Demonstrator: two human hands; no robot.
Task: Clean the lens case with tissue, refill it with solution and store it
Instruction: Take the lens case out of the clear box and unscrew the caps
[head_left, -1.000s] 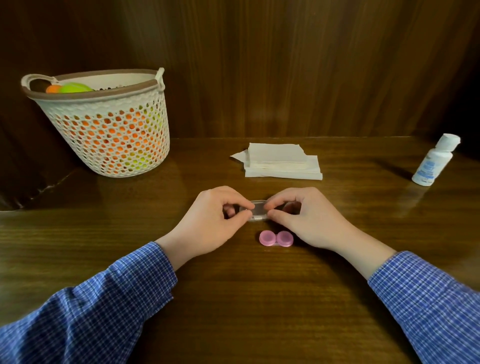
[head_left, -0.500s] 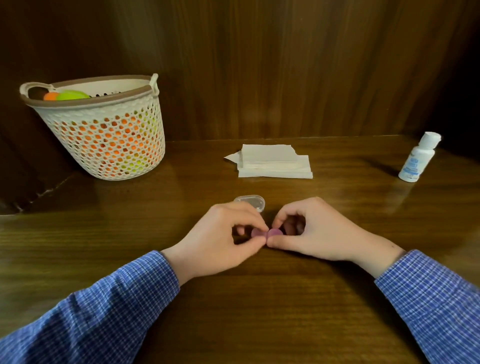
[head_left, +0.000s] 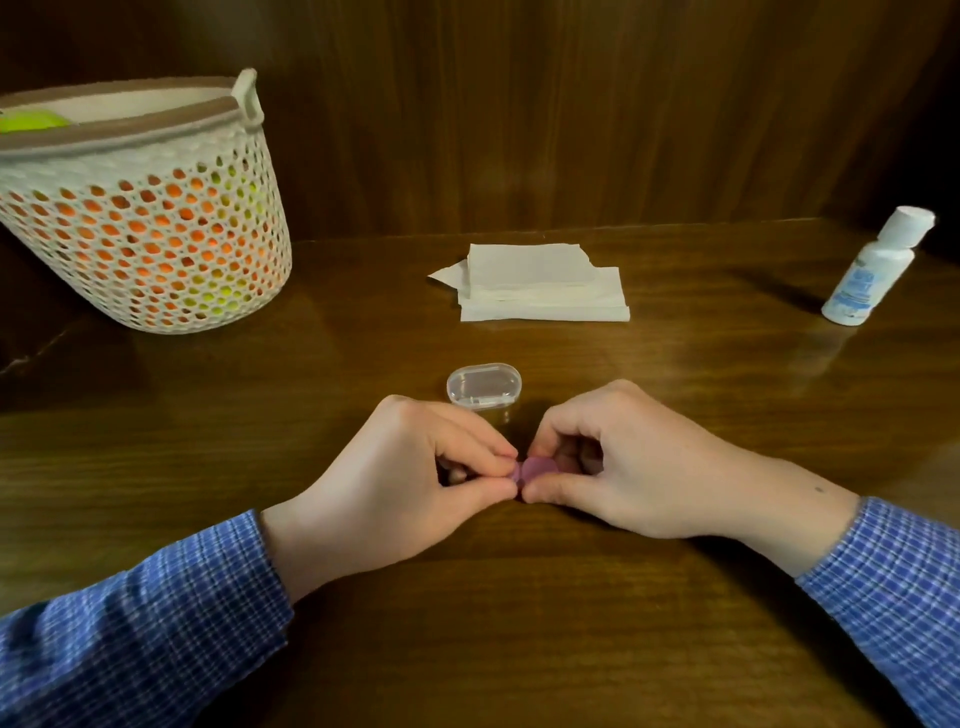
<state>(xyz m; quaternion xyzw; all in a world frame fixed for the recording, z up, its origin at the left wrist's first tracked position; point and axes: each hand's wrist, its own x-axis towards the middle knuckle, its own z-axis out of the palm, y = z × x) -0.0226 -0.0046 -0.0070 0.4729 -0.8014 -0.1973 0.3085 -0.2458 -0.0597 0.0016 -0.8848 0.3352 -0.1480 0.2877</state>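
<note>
The pink lens case (head_left: 535, 469) lies on the wooden table, pinched at both ends: my left hand (head_left: 410, 478) grips its left side and my right hand (head_left: 618, 462) its right side. Only a small pink patch shows between the fingertips. Just behind my hands stands a clear plastic box (head_left: 484, 387), with nothing touching it. A stack of white tissues (head_left: 540, 286) lies further back at the centre. The white solution bottle (head_left: 872, 267) stands upright at the far right.
A white perforated basket (head_left: 150, 208) holding orange and green items stands at the back left. A dark wooden wall closes off the back of the table (head_left: 519, 649). My blue checked sleeves cross the near corners.
Both hands let go of the clear box, left it on the table, and moved nearer to take hold of the pink lens case. The camera has moved closer.
</note>
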